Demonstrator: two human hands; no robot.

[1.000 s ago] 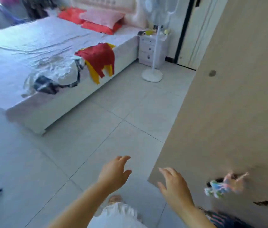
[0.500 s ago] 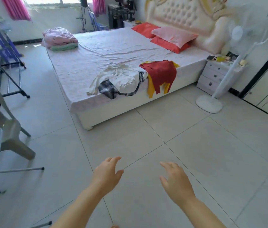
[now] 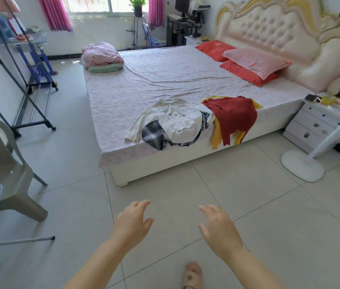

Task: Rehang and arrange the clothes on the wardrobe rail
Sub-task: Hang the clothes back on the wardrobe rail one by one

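Change: the wardrobe door is gone from view. The bed (image 3: pixel 165 80) now fills the upper middle of the frame.
Meaning: I judge I am heading over for the next garment.
Hands: left hand (image 3: pixel 132 221) and right hand (image 3: pixel 217 225) are apart at lower centre, fingers spread, holding nothing.
Clothes: white shirt (image 3: pixel 173 119) and red top (image 3: pixel 233 115) lie heaped on the bed's near edge, centre frame.
Materials: limp, crumpled cloth. The red top drapes over the side, and thin wire hooks poke out at the collars.

I get 2 bare forearms on my feed, uncovered all the way to the bottom edge, ending in the left hand (image 3: pixel 132 223) and right hand (image 3: pixel 219 228). Below them I make out 1 foot in a pale pink slipper (image 3: pixel 192 276) with a few dark olive spots.
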